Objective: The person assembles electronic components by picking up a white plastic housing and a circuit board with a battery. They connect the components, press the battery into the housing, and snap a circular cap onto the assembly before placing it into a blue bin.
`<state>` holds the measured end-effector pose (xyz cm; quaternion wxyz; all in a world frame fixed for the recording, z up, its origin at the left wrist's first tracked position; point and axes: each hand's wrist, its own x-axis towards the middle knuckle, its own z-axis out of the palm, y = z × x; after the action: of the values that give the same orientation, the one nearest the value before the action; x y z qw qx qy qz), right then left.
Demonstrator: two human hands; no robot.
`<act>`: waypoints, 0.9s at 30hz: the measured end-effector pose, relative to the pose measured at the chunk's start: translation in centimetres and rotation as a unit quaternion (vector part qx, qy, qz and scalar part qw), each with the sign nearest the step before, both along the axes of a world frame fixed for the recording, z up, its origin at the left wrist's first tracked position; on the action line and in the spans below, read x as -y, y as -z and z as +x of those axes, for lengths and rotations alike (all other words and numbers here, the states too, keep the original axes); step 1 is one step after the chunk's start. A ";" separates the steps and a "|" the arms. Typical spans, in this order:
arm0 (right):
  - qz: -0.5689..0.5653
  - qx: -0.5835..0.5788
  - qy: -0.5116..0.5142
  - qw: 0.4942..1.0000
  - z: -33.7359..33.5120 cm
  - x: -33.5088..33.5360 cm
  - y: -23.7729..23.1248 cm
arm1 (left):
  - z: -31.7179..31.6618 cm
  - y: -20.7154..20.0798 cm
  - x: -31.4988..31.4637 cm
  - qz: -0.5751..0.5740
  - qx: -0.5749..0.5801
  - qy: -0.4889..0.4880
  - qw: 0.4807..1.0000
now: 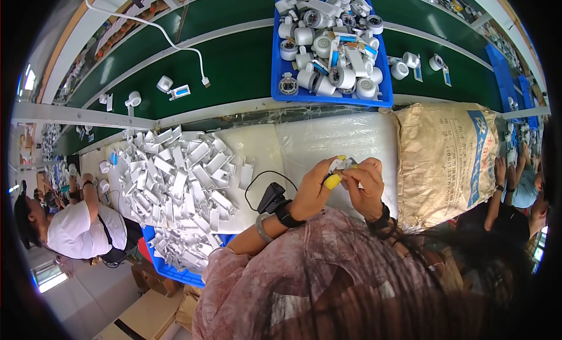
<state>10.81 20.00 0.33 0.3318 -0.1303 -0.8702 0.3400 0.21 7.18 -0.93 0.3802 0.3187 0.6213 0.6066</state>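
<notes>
My left hand and my right hand meet over the table's plastic cover, fingers pinched together. Between them is a small white-and-grey plastic part, mostly hidden by the fingers. Yellow covering shows on my left thumb tip. A black strap with a dark device and a looped black cable sits at my left wrist; my right wrist also wears a dark band. To the left of my hands spreads a heap of white plastic housings, with one housing lying apart at its right edge.
A blue tray of round white parts rests on the green conveyor ahead. A brown sack stands right. Another blue bin with housings is lower left. A white cable hangs over the belt. Other people work on both sides.
</notes>
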 end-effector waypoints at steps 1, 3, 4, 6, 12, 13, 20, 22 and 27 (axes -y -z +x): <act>-0.003 0.002 -0.001 1.000 0.0 0.0 0.0 | 0.1 0.2 -0.1 0.027 -0.017 -0.018 0.999; -0.007 0.004 -0.003 1.000 0.0 0.0 -0.1 | 0.2 0.4 -0.1 0.023 -0.004 -0.015 1.000; -0.009 0.000 -0.001 1.000 -0.1 0.1 -0.2 | 0.3 0.4 0.0 0.018 0.008 -0.012 1.000; -0.013 -0.003 0.000 1.000 -0.1 0.2 -0.1 | 0.4 0.4 0.0 0.023 0.009 -0.023 0.999; -0.026 0.000 0.006 1.000 -0.4 0.5 1.4 | 0.1 0.7 -0.6 0.019 -0.030 -0.042 0.999; -0.022 0.001 0.011 1.000 -0.3 0.5 1.9 | -0.1 0.8 -0.8 -0.003 -0.018 -0.040 0.999; 0.001 0.072 -0.066 0.995 -1.6 -3.5 2.6 | -5.4 2.0 1.0 -0.095 0.133 -0.003 0.987; -0.029 0.103 -0.035 0.994 -1.4 -7.9 2.3 | -8.4 3.3 1.7 -0.044 0.145 -0.076 0.986; -0.049 0.141 0.112 0.982 -2.4 -22.6 5.4 | -19.4 5.1 3.0 -0.046 0.015 -0.254 0.966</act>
<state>8.44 42.59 -5.12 0.2351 -0.2897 -0.8706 0.3206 -19.20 4.21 -6.03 0.2374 0.1238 0.7031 0.6588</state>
